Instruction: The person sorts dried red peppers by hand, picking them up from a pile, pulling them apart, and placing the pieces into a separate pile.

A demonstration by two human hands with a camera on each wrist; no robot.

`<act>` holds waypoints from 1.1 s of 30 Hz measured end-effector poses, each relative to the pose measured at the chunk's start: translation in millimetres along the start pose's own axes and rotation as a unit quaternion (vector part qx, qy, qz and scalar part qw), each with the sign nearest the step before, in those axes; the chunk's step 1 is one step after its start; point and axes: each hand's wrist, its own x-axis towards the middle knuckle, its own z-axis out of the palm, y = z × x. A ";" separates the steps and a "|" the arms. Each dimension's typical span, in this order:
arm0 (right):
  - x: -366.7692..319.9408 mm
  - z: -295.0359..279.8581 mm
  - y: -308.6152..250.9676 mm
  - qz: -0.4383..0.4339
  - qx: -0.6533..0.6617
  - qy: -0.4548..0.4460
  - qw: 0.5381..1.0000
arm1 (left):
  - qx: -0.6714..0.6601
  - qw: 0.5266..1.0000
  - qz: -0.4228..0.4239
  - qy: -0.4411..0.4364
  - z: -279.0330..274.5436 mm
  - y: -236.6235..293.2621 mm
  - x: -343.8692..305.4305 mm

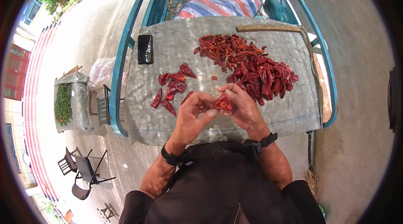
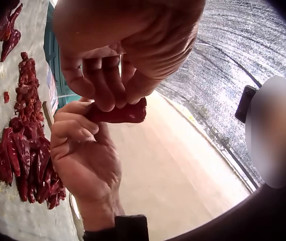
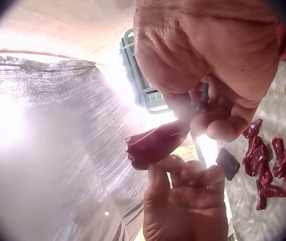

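Both hands hold one red chili pepper in front of the chest, above the near part of a grey cloth. The left hand pinches it with thumb and curled fingers. From the other side the right hand grips it with thumb and fingertips. In the left wrist view the pepper is glossy and dark red, lying sideways below the left fingers. Its blunt, ragged end faces out in the right wrist view, where the right fingers cover the other end of the pepper.
A heap of whole red peppers adjoins a pile of smaller red pieces. Several loose peppers lie left of the hands. A black phone and a wooden strip rest on the cloth. Blue-green rails flank it.
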 end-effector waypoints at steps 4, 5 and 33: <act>1.4 6.2 3.2 -0.003 -0.012 0.003 1.000 | 0.073 0.996 0.021 0.052 0.1 -4.0 -0.5; 1.1 8.1 3.8 -0.003 -0.020 0.005 1.000 | 0.048 0.995 0.015 0.081 0.2 -5.9 0.3; 2.7 -2.6 4.7 0.058 -0.330 0.062 0.940 | 0.059 0.984 -0.162 0.053 -21.6 -40.1 8.5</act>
